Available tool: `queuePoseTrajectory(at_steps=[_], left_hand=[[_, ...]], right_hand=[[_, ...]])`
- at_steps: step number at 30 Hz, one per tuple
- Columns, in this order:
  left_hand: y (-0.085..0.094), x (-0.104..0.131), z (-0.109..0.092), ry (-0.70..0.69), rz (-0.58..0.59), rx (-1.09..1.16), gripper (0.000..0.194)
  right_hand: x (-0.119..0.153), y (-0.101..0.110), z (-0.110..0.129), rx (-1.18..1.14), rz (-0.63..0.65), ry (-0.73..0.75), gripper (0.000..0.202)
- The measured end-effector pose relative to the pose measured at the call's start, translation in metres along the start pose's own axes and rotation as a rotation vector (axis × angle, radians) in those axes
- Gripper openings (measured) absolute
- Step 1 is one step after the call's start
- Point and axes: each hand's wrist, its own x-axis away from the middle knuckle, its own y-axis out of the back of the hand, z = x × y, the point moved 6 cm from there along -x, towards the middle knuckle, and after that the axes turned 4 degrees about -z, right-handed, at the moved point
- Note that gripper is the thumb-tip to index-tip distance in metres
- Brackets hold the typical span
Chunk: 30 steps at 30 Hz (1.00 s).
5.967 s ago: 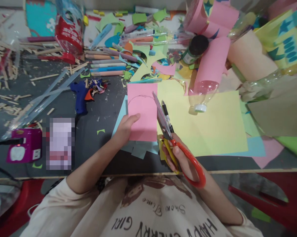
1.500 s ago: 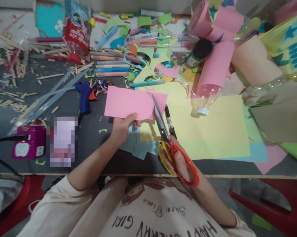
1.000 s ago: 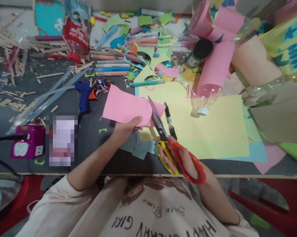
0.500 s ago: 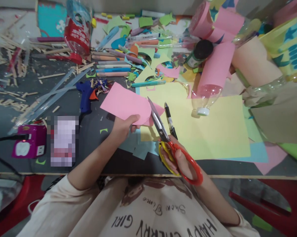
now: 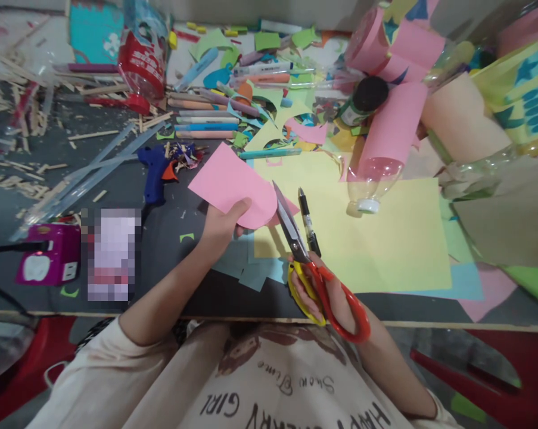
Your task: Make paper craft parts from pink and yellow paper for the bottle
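Observation:
A sheet of pink paper [image 5: 230, 182] with a rounded, cut right edge is pinched in my left hand [image 5: 226, 226], thumb on top. In my right hand [image 5: 313, 292] are scissors [image 5: 290, 225] with one red and one yellow handle loop. Their blades point up and away, lying along the paper's curved edge, where a pink offcut shows behind them. A black pen [image 5: 308, 220] rests just right of the blades on a large yellow sheet [image 5: 385, 238].
Left of the paper lies a blue glue gun [image 5: 152, 173]. A purple box with a cable [image 5: 49, 255] and a blurred-out rectangle [image 5: 112, 253] are near the front edge. Markers [image 5: 206, 126] and scraps crowd the back; a pink-wrapped plastic bottle [image 5: 391, 137] lies at right.
The pink sheet has turned a little in my left hand, its far corner swinging up and right. The scissors have shifted slightly along the curved edge.

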Motion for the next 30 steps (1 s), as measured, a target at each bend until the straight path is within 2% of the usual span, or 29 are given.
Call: queuePoseTrajectory(at_steps=[5,14,19,30], left_hand=[[0.003,0.003,0.001,0.011,0.001,-0.065,0.028],[0.004,0.003,0.005,0.059,0.016,-0.058,0.025],[0.006,0.001,0.003,0.062,0.021,-0.044,0.02],[0.001,-0.002,-0.007,-0.021,0.034,-0.011,0.03]], right_hand=[[-0.001,-0.001,0.007,0.022,0.017,-0.006,0.062],[0.004,-0.001,-0.008,0.017,-0.024,0.019,0.058],[0.003,-0.002,-0.012,0.006,-0.041,0.013,0.064],[0.002,-0.003,-0.016,-0.044,-0.062,-0.004,0.067]])
